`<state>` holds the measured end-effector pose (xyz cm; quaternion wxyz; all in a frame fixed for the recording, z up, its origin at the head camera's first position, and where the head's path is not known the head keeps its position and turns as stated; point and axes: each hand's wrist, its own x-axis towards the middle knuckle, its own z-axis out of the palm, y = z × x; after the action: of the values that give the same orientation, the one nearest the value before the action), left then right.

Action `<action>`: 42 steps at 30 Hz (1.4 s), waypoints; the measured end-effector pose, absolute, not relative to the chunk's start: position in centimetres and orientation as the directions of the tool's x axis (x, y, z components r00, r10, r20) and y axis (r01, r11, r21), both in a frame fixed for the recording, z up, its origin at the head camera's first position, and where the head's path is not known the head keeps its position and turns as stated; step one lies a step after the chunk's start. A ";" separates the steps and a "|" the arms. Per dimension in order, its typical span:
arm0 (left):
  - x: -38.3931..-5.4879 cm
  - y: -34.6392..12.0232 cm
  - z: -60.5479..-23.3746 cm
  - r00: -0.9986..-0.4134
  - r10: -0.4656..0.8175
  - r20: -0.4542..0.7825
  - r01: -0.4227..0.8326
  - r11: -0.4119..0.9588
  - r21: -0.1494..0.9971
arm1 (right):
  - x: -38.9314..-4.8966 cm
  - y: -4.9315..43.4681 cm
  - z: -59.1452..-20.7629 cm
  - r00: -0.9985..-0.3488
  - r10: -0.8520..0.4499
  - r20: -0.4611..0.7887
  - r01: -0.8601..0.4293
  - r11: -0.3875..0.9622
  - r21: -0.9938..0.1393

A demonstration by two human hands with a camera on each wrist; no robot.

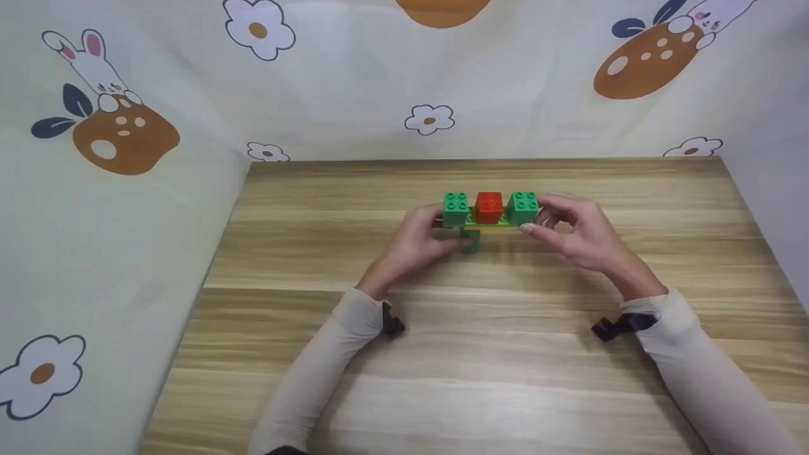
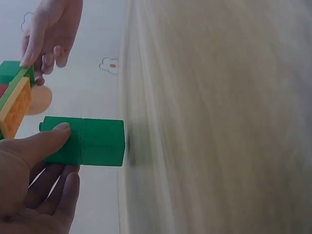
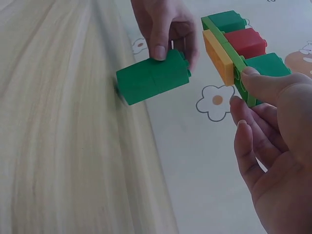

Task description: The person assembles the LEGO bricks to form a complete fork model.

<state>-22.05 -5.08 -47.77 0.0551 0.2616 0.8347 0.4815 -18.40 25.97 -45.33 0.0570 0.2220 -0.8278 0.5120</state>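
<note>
Looking down from the head view, the brick assembly [image 1: 490, 212] sits between the two hands over the far middle of the worktop [image 1: 480, 354], its long axis running left to right; two green bricks flank a red brick [image 1: 489, 206] on top of a thin plate, and a green column [image 1: 470, 240] stands under the left part, reaching down toward the wood; the left hand [image 1: 420, 243] curls its fingers at the left end and the column, the right hand [image 1: 578, 230] pinches the right end, so each hand is at its own end and neither is clearly nearer; from the left wrist view, the green column [image 2: 83, 142] lies with its foot touching or just off the worktop [image 2: 219, 117], the left hand's thumb [image 2: 36, 146] and fingers gripping it from both sides, while the orange plate [image 2: 14, 112] sits beside its top end and the right hand [image 2: 48, 34] holds the far end; from the right wrist view, the right hand [image 3: 273, 141] pinches the green plate [image 3: 234, 63] at its near end between thumb and fingers, the long axis leading straight away from it toward the left hand [image 3: 165, 29], which grips the green column [image 3: 153, 80].
</note>
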 end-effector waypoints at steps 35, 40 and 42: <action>-22.9 -9.4 -45.8 -0.825 0.523 0.214 0.344 0.165 0.924 | -18.5 25.1 -46.2 -0.898 -0.313 0.309 -0.421 0.412 -0.808; -22.9 -9.5 -46.1 -0.829 0.517 0.212 0.346 0.176 0.922 | -18.5 24.8 -46.2 -0.910 -0.291 0.295 -0.401 0.437 -0.805; -22.9 -9.5 -46.2 -0.830 0.515 0.214 0.346 0.174 0.922 | -18.5 24.7 -46.3 -0.914 -0.284 0.289 -0.392 0.446 -0.804</action>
<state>-22.87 -9.51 -46.21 0.0734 0.2822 0.7626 0.5774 -18.50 24.68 -46.28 0.0557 0.1993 -0.8485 0.4870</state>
